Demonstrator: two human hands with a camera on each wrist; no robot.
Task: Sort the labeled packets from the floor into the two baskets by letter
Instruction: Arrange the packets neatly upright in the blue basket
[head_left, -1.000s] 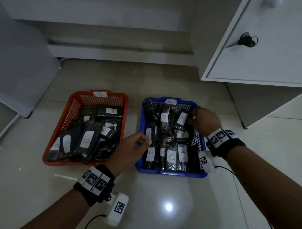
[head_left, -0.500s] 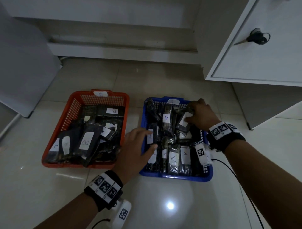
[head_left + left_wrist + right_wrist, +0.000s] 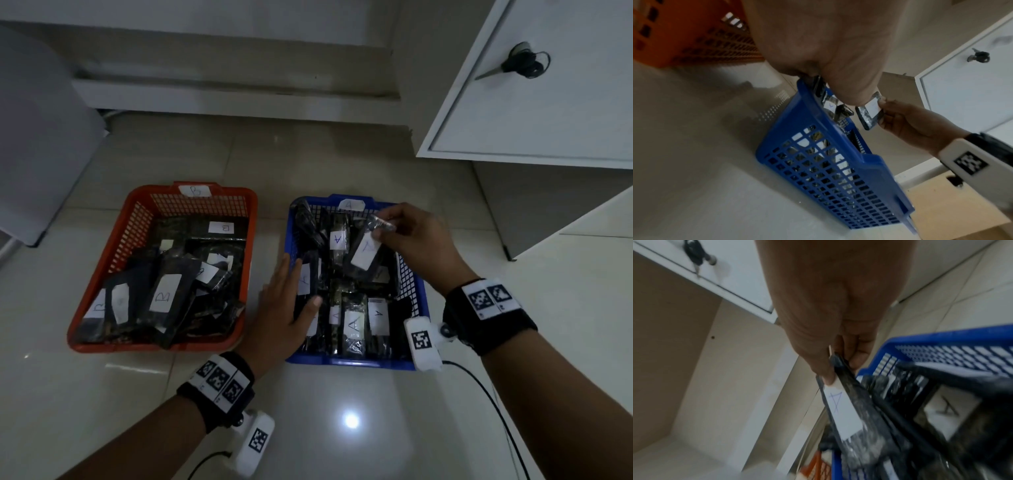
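Two baskets stand side by side on the tiled floor. The orange basket (image 3: pixel 137 219), tagged B, holds several dark packets with white B labels (image 3: pixel 164 293). The blue basket (image 3: pixel 416 298), tagged A, holds several packets with A labels. My right hand (image 3: pixel 411 229) pinches one end of an A-labelled packet (image 3: pixel 364 253) above the far part of the blue basket; that packet (image 3: pixel 846 415) hangs tilted from thumb and fingers. My left hand (image 3: pixel 287 308) lies flat with straight fingers over the blue basket's left rim (image 3: pixel 797 104), its thumb touching a packet (image 3: pixel 306 281).
A white cabinet door (image 3: pixel 548 85) with a key (image 3: pixel 524 63) in its lock stands open at the right, above the floor. A grey panel (image 3: pixel 37 137) leans at the left. A white step (image 3: pixel 239 96) runs along the back. Bare tiles lie in front of the baskets.
My left hand went from curled beside the blue basket to flat over its left rim. My right hand lifted an A-labelled packet up from the basket's far part.
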